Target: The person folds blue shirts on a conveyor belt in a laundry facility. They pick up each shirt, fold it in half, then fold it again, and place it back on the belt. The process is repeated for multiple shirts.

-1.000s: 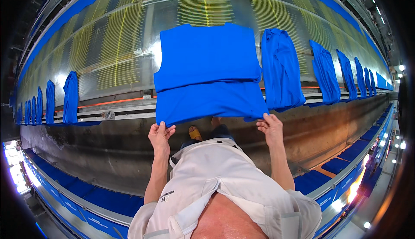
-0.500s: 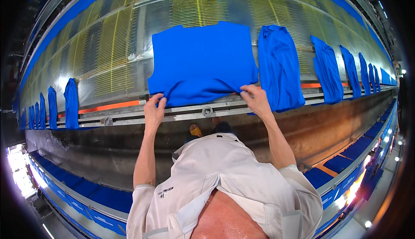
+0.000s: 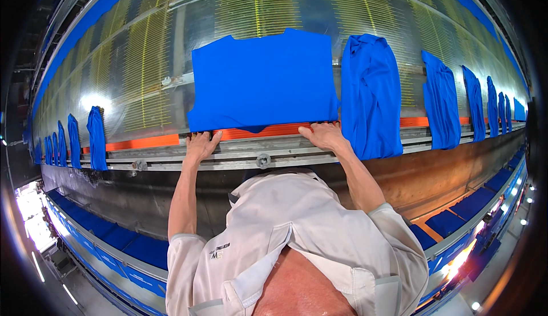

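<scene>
Judgement: I'd draw the blue sleeveless garment panel (image 3: pixel 264 82) evenly with both hands, its lower edge parallel to the orange strip (image 3: pixel 262 131), and level the mid-edge dip. Panel lies flat on the desk (image 3: pixel 325 10), mostly beyond the strip. Left hand (image 3: pixel 201 146) and right hand (image 3: pixel 326 137), over the strip: thumbs spread wide from fingers, no pinch visible; tips at the cloth edge, contact partly hidden.

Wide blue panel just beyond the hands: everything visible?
The blue cloth panel looks thin, plain and smooth. It lies mostly flat on the table, longer side across the view. Its far edge has a shallow notch; both sides flare toward the near corners. Midway along the near edge, a small flap overlaps the orange strip. The left hand and right hand meet that edge near its ends; grip unclear.
</scene>
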Tool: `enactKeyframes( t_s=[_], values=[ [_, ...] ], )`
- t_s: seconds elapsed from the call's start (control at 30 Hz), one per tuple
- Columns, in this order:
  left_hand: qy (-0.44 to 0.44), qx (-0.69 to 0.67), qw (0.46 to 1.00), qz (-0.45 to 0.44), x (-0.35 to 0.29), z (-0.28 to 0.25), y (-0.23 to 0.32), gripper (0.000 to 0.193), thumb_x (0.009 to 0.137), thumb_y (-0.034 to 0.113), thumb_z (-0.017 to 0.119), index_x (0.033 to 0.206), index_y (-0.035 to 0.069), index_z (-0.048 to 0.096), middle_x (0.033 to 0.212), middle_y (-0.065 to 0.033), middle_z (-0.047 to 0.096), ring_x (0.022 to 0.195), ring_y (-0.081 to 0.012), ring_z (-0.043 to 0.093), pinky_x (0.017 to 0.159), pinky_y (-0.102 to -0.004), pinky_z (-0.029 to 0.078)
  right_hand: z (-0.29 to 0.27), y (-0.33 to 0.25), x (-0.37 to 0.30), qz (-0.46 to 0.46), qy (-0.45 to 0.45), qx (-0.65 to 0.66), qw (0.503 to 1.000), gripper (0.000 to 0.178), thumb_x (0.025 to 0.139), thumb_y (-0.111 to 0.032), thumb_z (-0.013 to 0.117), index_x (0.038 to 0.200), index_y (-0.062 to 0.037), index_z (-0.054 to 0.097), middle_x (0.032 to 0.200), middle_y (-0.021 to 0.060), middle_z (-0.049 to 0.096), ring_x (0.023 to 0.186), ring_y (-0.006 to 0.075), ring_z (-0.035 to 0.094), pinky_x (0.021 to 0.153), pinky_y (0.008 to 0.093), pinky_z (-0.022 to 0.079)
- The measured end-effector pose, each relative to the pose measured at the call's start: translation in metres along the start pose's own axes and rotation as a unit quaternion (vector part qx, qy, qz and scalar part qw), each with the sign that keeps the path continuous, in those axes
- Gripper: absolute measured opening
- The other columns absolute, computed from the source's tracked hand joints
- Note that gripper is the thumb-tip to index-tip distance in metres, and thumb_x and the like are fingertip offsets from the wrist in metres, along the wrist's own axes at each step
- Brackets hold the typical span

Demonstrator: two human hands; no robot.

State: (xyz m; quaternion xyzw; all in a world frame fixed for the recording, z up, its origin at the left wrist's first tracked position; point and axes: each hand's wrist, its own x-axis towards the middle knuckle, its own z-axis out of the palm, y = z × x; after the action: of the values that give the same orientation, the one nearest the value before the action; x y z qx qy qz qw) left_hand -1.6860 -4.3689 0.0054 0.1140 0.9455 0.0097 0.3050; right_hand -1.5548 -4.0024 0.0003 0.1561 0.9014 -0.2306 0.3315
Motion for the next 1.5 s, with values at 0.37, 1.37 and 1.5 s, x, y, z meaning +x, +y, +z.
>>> enactKeyframes(
  t_s=[0.37,1.37,1.5],
  values=[
    [0.193,-0.697,0.670,-0.167,-0.018,0.002,-0.035,0.011,0.088,0.002,0.060,0.094,0.001,0.052,0.085,-0.0104,0.059,0.077,-0.0230,0.068,0.056,-0.0288,0.051,-0.021,0.034,-0.025,0.111,0.404,0.356,0.835,0.025,0.082,-0.020,0.066,0.096,0.0005,0.067,0.082,0.0179,0.068,0.076,0.0282,0.067,0.070,0.0373,0.050],
    [0.251,-0.290,0.923,-0.023,-0.018,-0.024,-0.047,0.018,0.081,0.009,0.064,0.097,0.003,0.058,0.078,-0.0124,0.064,0.077,-0.0324,0.062,0.070,-0.0424,0.046,-0.009,0.039,0.002,0.077,0.470,0.312,0.822,0.026,0.075,0.000,0.067,0.100,0.0017,0.062,0.071,0.0083,0.061,0.064,0.0179,0.057,0.064,0.0326,0.046],
    [0.297,-0.250,0.920,-0.056,-0.025,-0.026,-0.041,0.028,0.082,0.012,0.064,0.107,0.003,0.057,0.090,-0.0142,0.064,0.087,-0.0344,0.062,0.075,-0.0448,0.046,-0.020,0.014,-0.005,0.105,0.517,0.298,0.795,0.026,0.077,-0.003,0.068,0.102,0.0026,0.063,0.070,0.0071,0.061,0.063,0.0145,0.057,0.061,0.0296,0.047]
  ],
)
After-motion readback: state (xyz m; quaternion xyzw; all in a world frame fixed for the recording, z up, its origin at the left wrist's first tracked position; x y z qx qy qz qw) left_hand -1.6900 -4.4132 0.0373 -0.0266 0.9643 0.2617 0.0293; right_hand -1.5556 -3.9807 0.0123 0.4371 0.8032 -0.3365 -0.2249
